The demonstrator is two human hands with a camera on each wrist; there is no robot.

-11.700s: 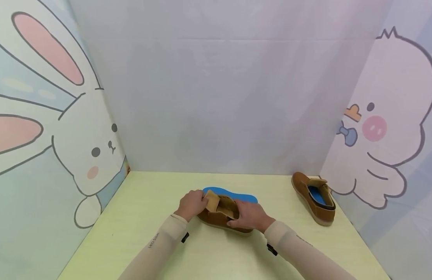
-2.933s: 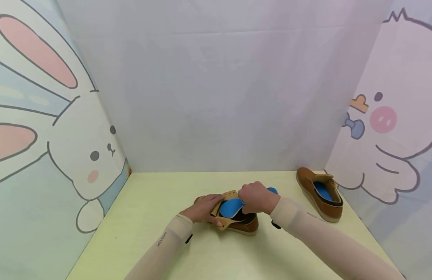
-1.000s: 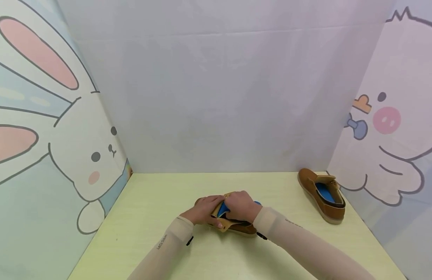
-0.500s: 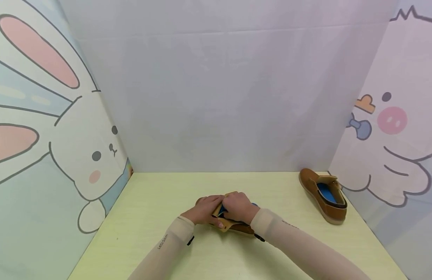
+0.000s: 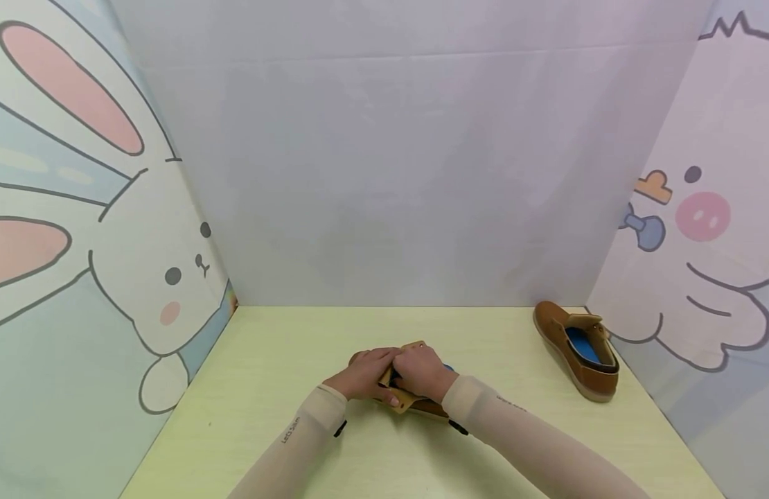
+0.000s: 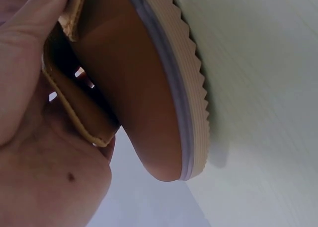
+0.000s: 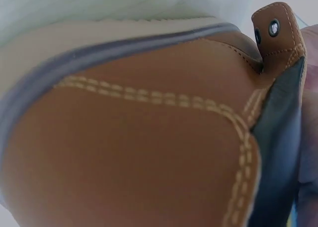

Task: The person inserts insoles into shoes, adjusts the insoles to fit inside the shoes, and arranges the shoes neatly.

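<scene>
A brown lace-less shoe [image 5: 429, 409] stands on the table with its toe to the left. My left hand [image 5: 364, 374] grips its front, thumb on the near eyelet flap and fingers over the tongue. Curled into the opening, my right hand [image 5: 422, 371] holds a blue insole [image 5: 449, 367], of which only a bit shows by the heel; the rest is hidden by the hand and the shoe. The left wrist view shows the shoe's toe side [image 6: 134, 88] and ridged sole beside the left thumb [image 6: 37, 16]. Stitched heel leather [image 7: 139, 152] fills the right wrist view.
A second brown shoe [image 5: 578, 353], a blue insole inside it, stands at the far right of the pale yellow table [image 5: 285, 333]. A plain grey-white wall sheet [image 5: 384, 173] rises behind, and cartoon-printed panels border both sides.
Earlier the blue insole lay behind the shoe; the right hand then took it and fed it into the opening. Over the last second that hand slid left, and less blue shows. The left hand stays.
</scene>
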